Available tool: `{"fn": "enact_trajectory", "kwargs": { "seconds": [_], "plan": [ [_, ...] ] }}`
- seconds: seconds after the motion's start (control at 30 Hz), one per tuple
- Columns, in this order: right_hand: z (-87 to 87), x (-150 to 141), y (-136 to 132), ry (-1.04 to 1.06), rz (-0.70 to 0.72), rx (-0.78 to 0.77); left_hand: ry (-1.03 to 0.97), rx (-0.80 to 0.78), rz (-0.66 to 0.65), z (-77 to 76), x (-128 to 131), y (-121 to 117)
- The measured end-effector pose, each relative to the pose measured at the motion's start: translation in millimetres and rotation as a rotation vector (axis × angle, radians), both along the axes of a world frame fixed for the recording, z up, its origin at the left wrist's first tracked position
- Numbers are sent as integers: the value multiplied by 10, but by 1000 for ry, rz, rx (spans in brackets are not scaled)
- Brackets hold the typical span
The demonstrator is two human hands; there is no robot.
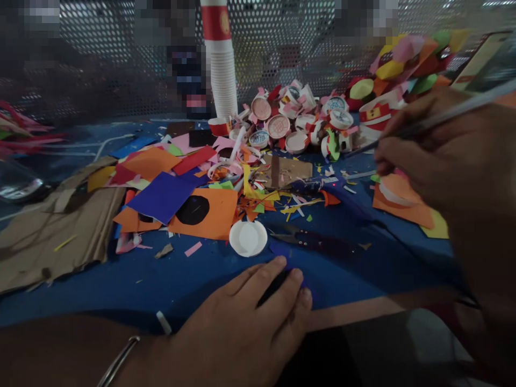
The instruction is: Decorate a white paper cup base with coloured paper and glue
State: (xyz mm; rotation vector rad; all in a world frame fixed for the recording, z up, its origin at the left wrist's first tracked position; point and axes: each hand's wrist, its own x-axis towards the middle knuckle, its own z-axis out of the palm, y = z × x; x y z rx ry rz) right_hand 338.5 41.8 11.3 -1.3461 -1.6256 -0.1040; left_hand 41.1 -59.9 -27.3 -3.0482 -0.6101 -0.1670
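My left hand (245, 322) rests low in the middle, its fingers curled on a small dark piece (278, 282) pressed against the blue sheet (181, 274). At the right, close to the camera, my right hand (439, 156) pinches a thin pen or pencil (407, 129) whose tip points left toward the cut paper cups. A white paper disc (248, 238) lies just beyond my left fingers. Dark scissors (310, 239) lie on the blue sheet to its right.
Coloured paper scraps, an orange sheet with a round black hole (205, 212) and a blue square (163, 196) litter the middle. Cut cup bottoms (278, 126) pile at the back beside a tall cup stack (221, 70). Cardboard (52, 231) lies left; a perforated metal screen stands behind.
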Motion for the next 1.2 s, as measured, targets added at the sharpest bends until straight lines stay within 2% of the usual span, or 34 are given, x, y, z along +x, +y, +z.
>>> {"fn": "enact_trajectory", "kwargs": {
  "seconds": [0.03,0.1,0.17,0.27,0.37,0.47,0.7,0.9,1.2],
  "plan": [
    [21,-107,-143,-7,17,-23,9,8,4,3,-5,-2],
    [29,-313,-448,120,25,-74,13,30,17,4,-13,-9],
    [-16,-470,-711,146,99,-147,0,62,31,-7,-22,-15],
    [-158,-587,-919,29,317,-300,-43,114,56,-43,-34,-14],
    [-313,-615,-946,139,397,-423,-96,171,44,-81,-36,0],
    [-398,-627,-923,160,437,-500,-134,215,23,-114,-30,11],
    [-371,-687,-904,-63,347,-462,-199,271,14,-200,17,49],
    [-375,-715,-885,-158,322,-438,-191,274,32,-282,0,32],
    [-393,-723,-927,-158,304,-476,-152,244,9,-322,-27,40]
  ]
}}
